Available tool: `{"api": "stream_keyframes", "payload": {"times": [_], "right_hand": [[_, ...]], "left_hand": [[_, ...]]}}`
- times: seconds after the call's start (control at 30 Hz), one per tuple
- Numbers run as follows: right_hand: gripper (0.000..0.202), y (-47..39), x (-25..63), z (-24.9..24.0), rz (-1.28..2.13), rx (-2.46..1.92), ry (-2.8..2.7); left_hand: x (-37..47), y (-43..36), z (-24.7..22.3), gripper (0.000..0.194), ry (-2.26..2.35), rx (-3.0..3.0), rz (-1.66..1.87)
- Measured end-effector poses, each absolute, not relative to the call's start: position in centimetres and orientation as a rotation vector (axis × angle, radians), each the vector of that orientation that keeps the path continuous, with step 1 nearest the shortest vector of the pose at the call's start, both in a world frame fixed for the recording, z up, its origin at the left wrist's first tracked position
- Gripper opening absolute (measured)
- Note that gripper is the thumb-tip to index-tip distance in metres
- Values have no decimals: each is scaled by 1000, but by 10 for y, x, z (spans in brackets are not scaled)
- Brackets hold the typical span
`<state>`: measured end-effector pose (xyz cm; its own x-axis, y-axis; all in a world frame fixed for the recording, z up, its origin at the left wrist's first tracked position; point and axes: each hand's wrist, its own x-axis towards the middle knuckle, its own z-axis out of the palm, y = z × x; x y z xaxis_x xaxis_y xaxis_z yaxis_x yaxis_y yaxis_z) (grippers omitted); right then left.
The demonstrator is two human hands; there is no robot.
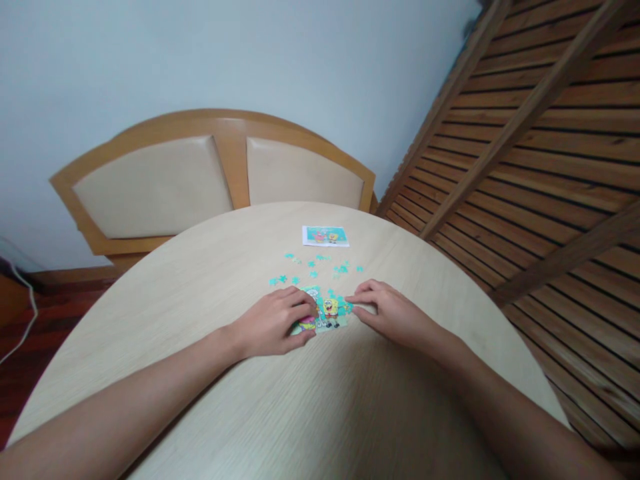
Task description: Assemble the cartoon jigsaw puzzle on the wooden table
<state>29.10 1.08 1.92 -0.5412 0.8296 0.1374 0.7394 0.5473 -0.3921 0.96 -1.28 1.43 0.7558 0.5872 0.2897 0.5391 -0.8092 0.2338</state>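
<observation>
A partly joined cartoon jigsaw puzzle (331, 313) lies flat on the table, with a yellow square figure showing in its middle. Over its left part rests my left hand (280, 320), fingers loosely curved and thumb apart, hiding some of the picture. My right hand (383, 308) is at the puzzle's right edge. Its thumb and index finger close around a small turquoise puzzle piece (349, 307) there, touching or almost touching the joined part. Just above the puzzle are several loose turquoise pieces (313, 274).
A printed reference picture (326, 237) lies beyond the loose pieces on the round wooden table (225, 413). Behind the table stands a padded wooden bench back (305, 167) against the wall. Slatted wooden panels (550, 160) rise on the right. A white cable (33, 307) hangs at left.
</observation>
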Motion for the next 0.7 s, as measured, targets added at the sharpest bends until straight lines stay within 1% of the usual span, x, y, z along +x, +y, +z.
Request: {"api": "stream_keyframes", "payload": {"times": [0.27, 0.53, 0.7], "right_hand": [[24, 8, 291, 24, 333, -1293, -2522], [27, 8, 290, 25, 324, -1341, -2544], [24, 7, 288, 25, 310, -1297, -2560]], "left_hand": [[9, -13, 14, 22, 910, 2815, 518], [10, -13, 14, 22, 905, 2812, 535], [10, -12, 13, 22, 893, 2805, 533]]}}
